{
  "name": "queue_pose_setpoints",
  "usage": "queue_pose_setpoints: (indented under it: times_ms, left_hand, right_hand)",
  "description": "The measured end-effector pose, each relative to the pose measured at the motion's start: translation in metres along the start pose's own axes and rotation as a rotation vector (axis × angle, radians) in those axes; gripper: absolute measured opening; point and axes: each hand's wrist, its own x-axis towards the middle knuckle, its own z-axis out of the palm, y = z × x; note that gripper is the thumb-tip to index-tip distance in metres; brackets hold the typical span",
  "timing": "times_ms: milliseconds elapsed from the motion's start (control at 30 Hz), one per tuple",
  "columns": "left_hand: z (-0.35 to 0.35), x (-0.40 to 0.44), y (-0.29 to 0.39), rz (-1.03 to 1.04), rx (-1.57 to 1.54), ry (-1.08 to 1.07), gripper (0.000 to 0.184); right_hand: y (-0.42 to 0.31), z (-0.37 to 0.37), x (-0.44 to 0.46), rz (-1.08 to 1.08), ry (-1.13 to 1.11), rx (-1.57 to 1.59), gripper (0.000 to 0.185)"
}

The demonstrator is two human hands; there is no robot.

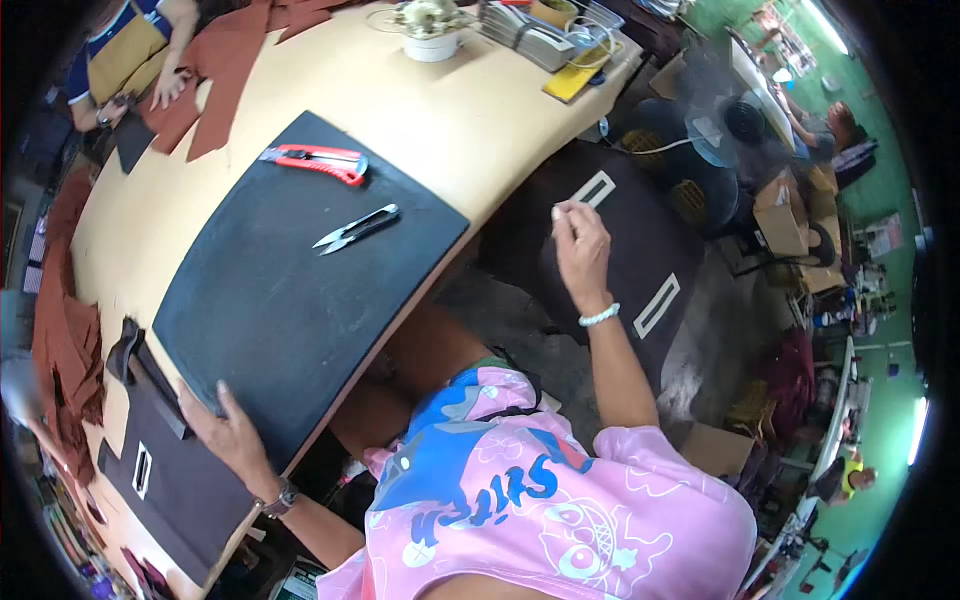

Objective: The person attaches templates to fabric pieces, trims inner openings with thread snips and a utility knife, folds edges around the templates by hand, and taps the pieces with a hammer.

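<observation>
My left hand [225,432] has its fingers apart over the lower left edge of a black cutting mat [290,270], beside a dark fabric piece [180,500] with a white-edged slot. My right hand [582,245], fingers closed together, grips the upper part of another dark fabric piece [640,235] that hangs off the table's right side and shows two white rectangular frames. On the mat lie a red utility knife [318,160] and small thread snips [357,230].
Rust-coloured fabric [70,320] runs along the table's far left. Another person's hands [165,90] rest at the upper left. A white flower pot [431,42] and a tray of supplies [530,38] stand at the back. Cardboard boxes [782,215] are at the right.
</observation>
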Motion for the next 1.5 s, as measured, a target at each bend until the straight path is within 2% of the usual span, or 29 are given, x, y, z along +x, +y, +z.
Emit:
queue_pose_setpoints:
  times_ms: [100,133,267,333,533,633,667,767,800,900,1067,1200,1233,1300,1400,1500]
  left_hand:
    - [0.025,-0.003,0.049,0.087,0.129,-0.112,0.055]
    - [0.029,-0.005,0.060,0.025,0.217,-0.206,0.056]
    - [0.031,-0.005,0.046,0.011,0.204,-0.308,0.053]
    - [0.029,-0.005,0.049,-0.002,0.212,-0.322,0.052]
    - [0.029,-0.004,0.047,0.021,0.242,-0.324,0.050]
    - [0.028,-0.004,0.049,0.040,0.237,-0.312,0.049]
    - [0.028,-0.004,0.049,0.044,0.237,-0.314,0.049]
    - [0.027,-0.003,0.049,0.052,0.217,-0.312,0.048]
    - [0.027,-0.003,0.050,0.054,0.205,-0.309,0.048]
    - [0.028,-0.004,0.046,0.042,0.213,-0.317,0.048]
    - [0.027,-0.004,0.047,0.036,0.194,-0.312,0.048]
    - [0.028,-0.005,0.047,0.010,0.187,-0.312,0.049]
    - [0.027,-0.005,0.047,0.006,0.199,-0.318,0.049]
    - [0.028,-0.005,0.045,0.000,0.204,-0.319,0.049]
    - [0.028,-0.006,0.049,0.000,0.178,-0.317,0.049]
    - [0.030,-0.004,0.050,-0.016,0.211,-0.310,0.051]
  right_hand:
    - [0.085,-0.010,0.006,0.091,0.031,-0.239,0.016]
    - [0.100,-0.018,0.009,0.173,0.013,-0.290,0.023]
    - [0.173,-0.035,0.004,0.300,0.118,-0.521,0.030]
    - [0.195,-0.042,-0.001,0.373,0.131,-0.594,0.031]
    - [0.227,-0.056,-0.016,0.274,-0.022,-0.600,0.033]
    - [0.231,-0.066,-0.010,0.339,-0.005,-0.594,0.032]
    - [0.240,-0.071,-0.010,0.396,0.006,-0.610,0.037]
    - [0.225,-0.081,0.004,0.860,0.082,-0.711,0.051]
    - [0.234,-0.084,0.006,0.977,0.030,-0.730,0.065]
    - [0.249,-0.081,0.007,1.102,-0.006,-0.736,0.068]
    - [0.251,-0.072,0.009,0.788,0.185,-0.743,0.048]
    - [0.241,-0.079,0.026,0.774,0.461,-0.277,0.047]
    - [0.243,-0.083,0.030,0.954,0.549,0.496,0.045]
    - [0.223,-0.107,0.037,1.316,0.302,0.946,0.042]
    - [0.136,-0.113,0.048,1.054,0.295,1.150,0.038]
    - [0.081,-0.125,0.059,0.840,0.204,1.311,0.033]
